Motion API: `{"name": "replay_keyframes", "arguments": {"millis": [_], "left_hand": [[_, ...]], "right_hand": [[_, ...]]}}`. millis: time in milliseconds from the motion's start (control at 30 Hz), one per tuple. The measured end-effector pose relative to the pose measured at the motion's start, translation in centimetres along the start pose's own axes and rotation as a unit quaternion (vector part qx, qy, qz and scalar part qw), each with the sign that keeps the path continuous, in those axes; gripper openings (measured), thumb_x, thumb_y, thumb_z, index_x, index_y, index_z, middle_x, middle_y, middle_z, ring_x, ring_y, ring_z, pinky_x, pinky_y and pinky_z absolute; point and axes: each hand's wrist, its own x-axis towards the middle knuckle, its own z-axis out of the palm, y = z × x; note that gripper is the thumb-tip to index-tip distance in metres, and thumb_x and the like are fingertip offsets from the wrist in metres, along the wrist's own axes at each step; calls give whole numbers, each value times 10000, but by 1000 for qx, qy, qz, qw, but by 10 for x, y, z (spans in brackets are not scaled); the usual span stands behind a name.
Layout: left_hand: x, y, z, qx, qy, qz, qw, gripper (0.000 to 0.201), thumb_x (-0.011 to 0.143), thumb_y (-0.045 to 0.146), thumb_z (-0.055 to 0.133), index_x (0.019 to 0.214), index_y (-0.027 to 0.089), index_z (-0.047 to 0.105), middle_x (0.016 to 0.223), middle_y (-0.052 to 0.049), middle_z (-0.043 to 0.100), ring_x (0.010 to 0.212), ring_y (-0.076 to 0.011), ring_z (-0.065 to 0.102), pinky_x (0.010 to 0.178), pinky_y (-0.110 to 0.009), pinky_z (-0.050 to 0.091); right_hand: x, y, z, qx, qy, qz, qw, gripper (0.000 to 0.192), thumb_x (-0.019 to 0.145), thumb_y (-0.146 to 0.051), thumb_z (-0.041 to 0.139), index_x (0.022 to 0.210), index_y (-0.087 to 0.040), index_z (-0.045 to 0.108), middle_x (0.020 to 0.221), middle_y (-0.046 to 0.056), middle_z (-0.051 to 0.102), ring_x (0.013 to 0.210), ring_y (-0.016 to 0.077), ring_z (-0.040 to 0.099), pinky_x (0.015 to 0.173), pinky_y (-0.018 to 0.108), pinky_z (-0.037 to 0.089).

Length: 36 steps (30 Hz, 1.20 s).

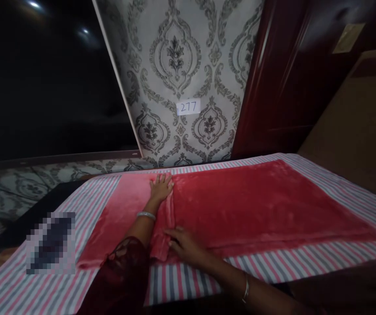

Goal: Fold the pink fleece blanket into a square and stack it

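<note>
A red plush blanket (256, 205) lies spread over a striped cloth, with its lighter pink-red part (122, 197) to the left. Between them a narrow folded band (160, 243) runs from the far edge to the near edge. My left hand (161, 189) rests flat on the far end of this band, fingers spread. At the band's near end is my right hand (186, 246), its fingertips touching the fold's right side, finger and thumb apart. Neither hand appears to grip the blanket.
Pink, grey and white striped cloth (188, 286) covers the surface under the blanket. A pixelated dark patch (50, 243) sits at left. Behind are a large black screen (50, 87), patterned wallpaper with a "277" label (188, 106), and dark red wood (273, 87). Brown cardboard (358, 122) stands right.
</note>
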Motion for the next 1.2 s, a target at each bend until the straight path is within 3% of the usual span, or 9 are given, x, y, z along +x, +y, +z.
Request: {"name": "replay_keyframes", "arguments": {"millis": [167,400,500,567,667,733,900,1033,1200], "left_hand": [[3,-2,1,19,7,2,1000,590,1001,446,286,1565,292,371,1656,-98,306,1534,-340,226,1171,-661,226],[13,-1,-5,18,-12,2,1000,626,993,510,261,1573,293,349,1671,-107,263,1536,-362,207,1146,-691,250],[14,1,-7,13,-12,-6,1000,647,988,555,241,1584,314,315,1680,-95,241,1539,-358,199,1148,-689,252],[13,2,-10,12,-7,-7,1000,659,985,559,236,1592,307,292,1679,-98,243,1532,-358,220,1150,-693,245],[11,-1,-17,-7,-6,3,1000,690,983,585,202,1603,290,259,1675,-103,247,1527,-359,234,1153,-697,235],[11,-2,-24,-23,-14,10,1000,732,974,628,172,1608,269,250,1668,-115,259,1525,-364,237,1158,-690,235],[-3,17,-33,0,-18,57,998,712,970,632,264,1586,280,320,1667,-111,270,1528,-359,237,1179,-669,217],[-34,41,-19,40,-44,128,990,655,968,552,392,1566,287,369,1666,-89,276,1542,-369,187,1190,-666,185],[-58,48,-6,45,-22,156,986,623,978,497,413,1546,242,416,1628,-116,359,1529,-370,229,1202,-641,178]], "right_hand": [[-1,-3,-1,-47,-1,9,999,398,920,-217,602,1304,-275,688,1095,70,692,947,196,630,825,284,468],[-9,-3,-5,-116,11,-42,992,374,950,-255,593,1313,-280,680,1051,61,664,932,200,616,765,272,466],[-14,-6,-20,-101,-4,-90,991,396,918,-162,601,1294,-251,684,1037,48,685,921,177,626,800,254,478],[-19,-6,-38,-109,23,-102,988,387,925,-137,570,1281,-238,685,1046,50,707,957,179,633,867,275,485],[-29,1,-75,-182,115,-53,975,412,957,-200,557,1362,-228,625,1240,99,685,1154,227,597,1022,378,450],[-37,10,-98,-235,147,5,961,517,956,-247,579,1470,-245,522,1444,128,573,1338,262,492,1129,470,365],[-60,41,-136,-314,112,131,934,660,972,-375,558,1586,-287,332,1670,118,250,1552,313,151,1200,632,164],[-82,71,-164,-346,79,174,919,621,990,-425,506,1578,-304,349,1682,89,209,1558,314,126,1198,651,142],[-129,123,-215,-395,106,259,875,592,1011,-499,383,1578,-333,346,1673,71,251,1540,323,202,1170,654,233]]}}
